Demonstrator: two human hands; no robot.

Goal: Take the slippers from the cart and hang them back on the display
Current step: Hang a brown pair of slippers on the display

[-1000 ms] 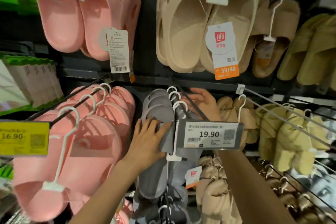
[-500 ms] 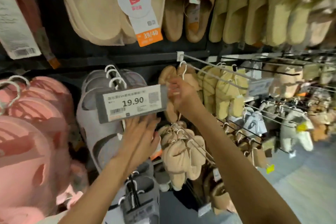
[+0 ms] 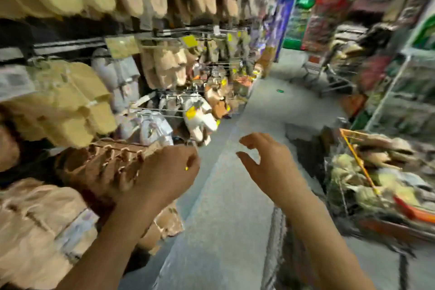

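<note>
Left hand (image 3: 169,172) loosely curled, holding nothing, beside brown slippers on the display (image 3: 98,165). Right hand (image 3: 266,160) fingers released, half spread over the aisle floor (image 3: 211,219). More slippers (image 3: 376,148) piled in the cart (image 3: 353,155), right; heavy blur.

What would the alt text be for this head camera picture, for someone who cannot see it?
Blurred view down a shop aisle: a person's two empty hands reach forward, the left hand loosely curled beside brown slippers hanging on the display, the right hand open over the floor. A cart heaped with slippers stands at the right.
</note>
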